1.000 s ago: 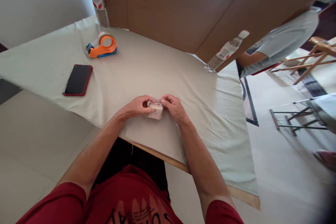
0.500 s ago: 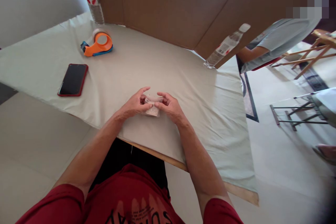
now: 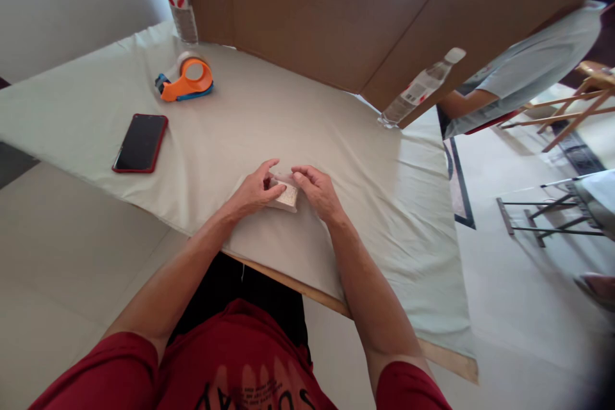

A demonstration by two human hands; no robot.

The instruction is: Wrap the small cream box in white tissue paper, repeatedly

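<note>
A small whitish box (image 3: 287, 196) with a fine pattern on its face lies on the cloth-covered table, near its front edge. Something thin and translucent, like plastic film, shows at its far side. My left hand (image 3: 260, 189) grips the box from the left, its thumb laid across the top and its index finger raised beyond. At the box's far right corner is my right hand (image 3: 319, 191), thumb and fingers brought together in a pinch. What lies between those fingertips is too small to make out.
An orange tape dispenser (image 3: 189, 82) and a red-cased phone (image 3: 140, 143) lie to the left. Two plastic bottles, one at the back left (image 3: 179, 3) and one at the right (image 3: 419, 91), stand by a brown cardboard panel (image 3: 307, 13). Another person's arm (image 3: 468, 102) shows beyond it.
My right thumb has come off the box's near face, and that hand has moved slightly right, fingers closing at the far corner. More of the box's face shows. The view has shifted slightly.
</note>
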